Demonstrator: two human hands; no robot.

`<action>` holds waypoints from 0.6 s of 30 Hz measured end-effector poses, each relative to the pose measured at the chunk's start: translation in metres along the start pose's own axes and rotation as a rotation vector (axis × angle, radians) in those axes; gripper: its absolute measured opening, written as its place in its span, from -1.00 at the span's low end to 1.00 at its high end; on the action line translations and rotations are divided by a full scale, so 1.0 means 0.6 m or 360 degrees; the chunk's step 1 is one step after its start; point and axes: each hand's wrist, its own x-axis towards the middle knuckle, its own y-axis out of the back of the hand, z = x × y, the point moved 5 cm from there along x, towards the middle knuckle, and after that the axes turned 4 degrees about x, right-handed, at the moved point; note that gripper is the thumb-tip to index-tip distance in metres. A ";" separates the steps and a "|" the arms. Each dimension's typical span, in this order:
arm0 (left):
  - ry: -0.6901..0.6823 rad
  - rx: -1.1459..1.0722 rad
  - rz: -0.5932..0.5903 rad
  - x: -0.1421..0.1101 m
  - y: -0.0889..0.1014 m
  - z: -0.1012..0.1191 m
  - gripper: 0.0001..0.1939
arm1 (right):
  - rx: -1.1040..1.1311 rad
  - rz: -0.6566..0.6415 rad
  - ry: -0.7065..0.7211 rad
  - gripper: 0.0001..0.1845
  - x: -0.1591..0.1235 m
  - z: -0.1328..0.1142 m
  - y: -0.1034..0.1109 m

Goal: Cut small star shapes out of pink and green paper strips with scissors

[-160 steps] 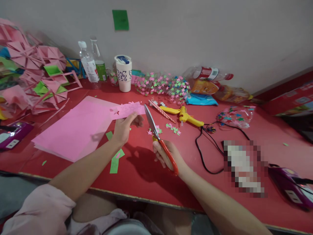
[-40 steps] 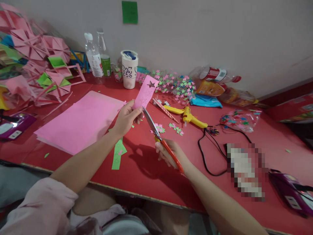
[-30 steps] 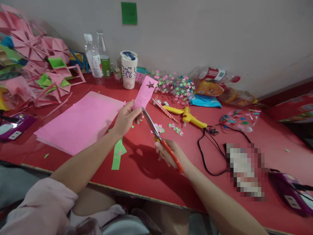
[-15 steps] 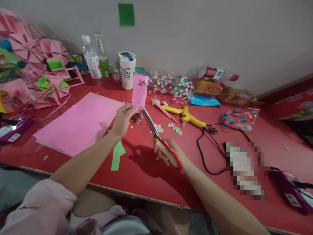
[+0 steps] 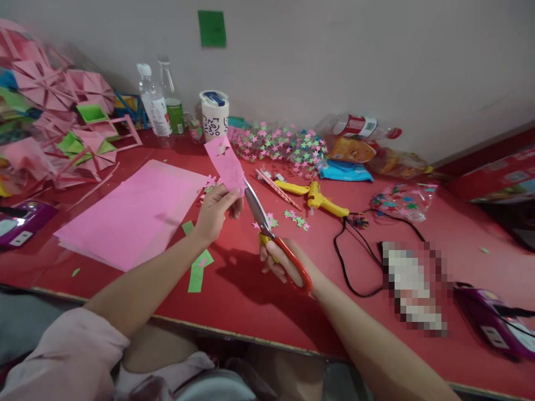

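Note:
My left hand point(image 5: 216, 214) pinches the lower end of a pink paper strip point(image 5: 225, 163), which leans to the left and has a star-shaped hole near its top. In my right hand point(image 5: 278, 259) are scissors point(image 5: 259, 210) with one red handle and one yellow handle. Their blade tips reach the strip's lower right edge, close to my left fingertips. Whether the blades are fully closed I cannot tell. Under my left wrist lie green paper offcuts point(image 5: 198, 270). Small pink and green paper stars point(image 5: 297, 219) are scattered beyond the scissors.
Pink sheets point(image 5: 134, 217) lie at left beside pink paper constructions point(image 5: 45, 89). Bottles point(image 5: 155, 106) and a white cup point(image 5: 214, 114) stand along the wall. A yellow glue gun point(image 5: 326, 201), its black cord and a bag of stars point(image 5: 403, 201) lie at right.
The pink strip has tilted from nearly upright to leaning left, turned by my left hand. The scissors have stayed at its lower right edge. The view has shifted slightly.

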 end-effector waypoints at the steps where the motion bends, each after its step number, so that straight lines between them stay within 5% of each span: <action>1: 0.0003 0.0006 -0.0007 0.001 0.002 0.001 -0.78 | -0.0025 0.0003 0.0001 -0.37 0.000 -0.001 0.002; 18: -0.0035 0.0207 -0.0077 0.021 0.032 0.014 -0.81 | -0.0243 0.0219 -0.0164 -0.54 -0.007 -0.009 0.011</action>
